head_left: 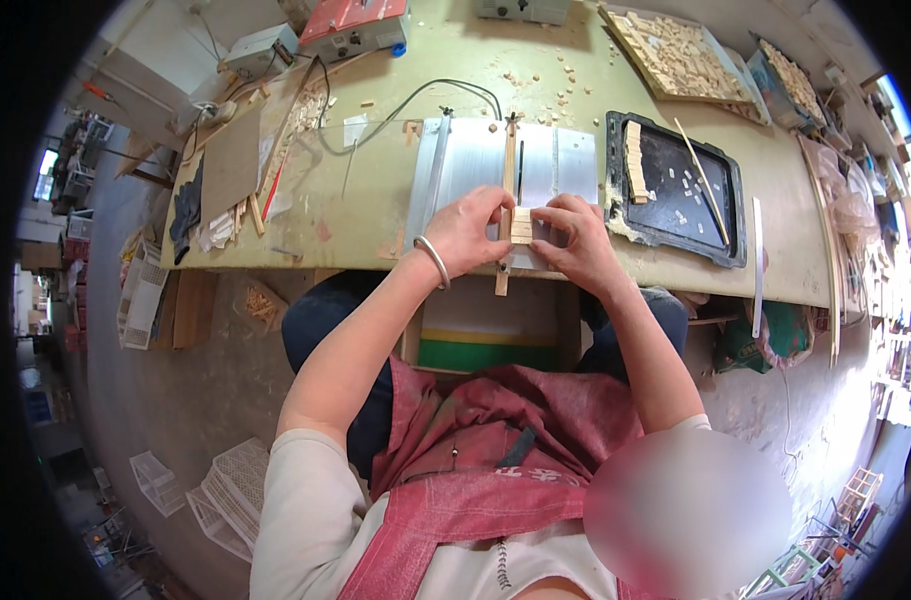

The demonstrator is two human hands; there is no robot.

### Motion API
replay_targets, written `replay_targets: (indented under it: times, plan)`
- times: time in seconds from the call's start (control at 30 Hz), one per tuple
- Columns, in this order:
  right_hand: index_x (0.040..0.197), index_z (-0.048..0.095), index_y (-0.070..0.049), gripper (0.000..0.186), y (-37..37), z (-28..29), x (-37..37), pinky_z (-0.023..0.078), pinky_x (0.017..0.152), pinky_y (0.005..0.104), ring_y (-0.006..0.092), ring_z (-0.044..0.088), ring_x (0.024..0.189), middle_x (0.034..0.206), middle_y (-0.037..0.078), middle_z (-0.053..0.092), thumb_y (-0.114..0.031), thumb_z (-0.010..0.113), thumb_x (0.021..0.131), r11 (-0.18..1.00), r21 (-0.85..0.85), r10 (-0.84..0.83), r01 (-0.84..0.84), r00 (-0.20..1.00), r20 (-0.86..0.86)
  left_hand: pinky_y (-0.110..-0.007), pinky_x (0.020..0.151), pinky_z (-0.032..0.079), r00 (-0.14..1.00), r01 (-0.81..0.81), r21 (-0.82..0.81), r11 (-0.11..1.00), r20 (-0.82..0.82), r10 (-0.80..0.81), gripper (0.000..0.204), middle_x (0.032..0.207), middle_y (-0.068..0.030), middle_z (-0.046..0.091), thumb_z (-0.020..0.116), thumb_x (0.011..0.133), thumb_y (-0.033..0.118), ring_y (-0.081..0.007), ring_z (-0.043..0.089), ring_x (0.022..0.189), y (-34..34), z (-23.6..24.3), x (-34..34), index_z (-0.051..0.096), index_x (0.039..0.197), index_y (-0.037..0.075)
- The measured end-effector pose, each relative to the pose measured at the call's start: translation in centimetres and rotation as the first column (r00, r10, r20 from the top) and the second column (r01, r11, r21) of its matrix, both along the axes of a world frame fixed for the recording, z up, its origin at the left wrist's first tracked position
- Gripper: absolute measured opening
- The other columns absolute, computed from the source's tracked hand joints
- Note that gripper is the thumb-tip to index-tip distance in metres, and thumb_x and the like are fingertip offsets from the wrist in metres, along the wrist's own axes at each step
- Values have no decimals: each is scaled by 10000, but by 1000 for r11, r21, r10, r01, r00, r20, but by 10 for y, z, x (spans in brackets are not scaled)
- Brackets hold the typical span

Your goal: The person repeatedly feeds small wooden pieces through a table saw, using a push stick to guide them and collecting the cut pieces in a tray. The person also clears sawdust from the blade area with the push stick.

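Observation:
A metal plate (573, 160) lies at the table's near edge, with a wooden strip (509, 160) across it and a dark narrow slot or blade beside the strip. My left hand (467, 228), a bangle at its wrist, curls its finger and thumb against a short stack of pale wood pieces (522, 226) and the strip. From the right, my right hand (573, 240) pinches the same pieces between finger and thumb. Exactly where each fingertip rests is partly hidden.
A black tray (715, 250) holding wood pieces is on the right, below a board (665, 55) covered in small blocks. Cardboard (230, 175), sticks and a cable lie leftward on the table (355, 245). Metal boxes (345, 25) stand at the back. An open drawer (485, 350) is under the plate.

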State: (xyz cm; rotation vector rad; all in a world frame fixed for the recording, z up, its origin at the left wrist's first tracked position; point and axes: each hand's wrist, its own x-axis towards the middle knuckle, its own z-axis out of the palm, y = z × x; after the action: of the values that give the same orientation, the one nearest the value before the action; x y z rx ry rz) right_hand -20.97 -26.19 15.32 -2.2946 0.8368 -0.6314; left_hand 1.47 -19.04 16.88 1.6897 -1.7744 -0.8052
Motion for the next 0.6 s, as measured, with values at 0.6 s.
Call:
replay_targets:
  times: [0.6]
  plan:
    - [1152, 772, -66, 357, -15, -8, 8, 427, 984, 407, 287, 630, 1099, 1088, 97, 674, -175, 788, 813, 999, -17, -35, 35, 999, 12, -370, 826, 561, 1000, -1, -9, 1000, 9, 1, 407, 970, -94, 644, 815, 734, 182, -246, 650, 894, -25, -8, 5, 657, 1087, 55]
